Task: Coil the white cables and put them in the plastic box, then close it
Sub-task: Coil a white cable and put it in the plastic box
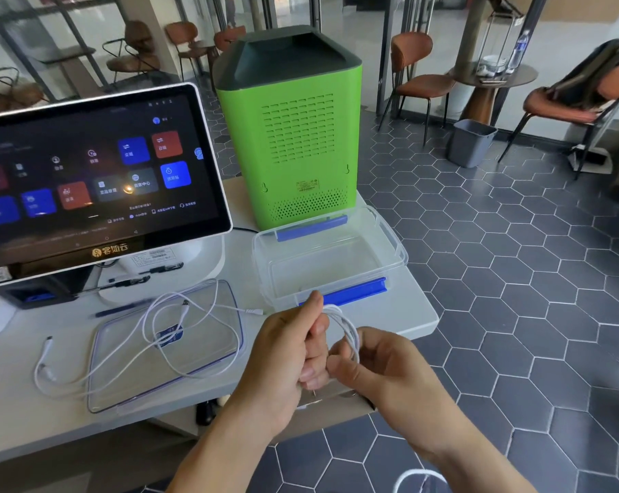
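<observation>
White counter (412, 316) — open plastic box (396, 250) empty — both hands grip coiled cable (348, 330).

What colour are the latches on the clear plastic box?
Blue latches on the plastic box, clearest in the head view.

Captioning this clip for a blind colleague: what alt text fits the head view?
Both hands, left hand and right hand, hold a coiled white cable in front of an open clear plastic box with blue clips. Another loose white cable sprawls over the box lid on the white table, below a touchscreen terminal.
</observation>
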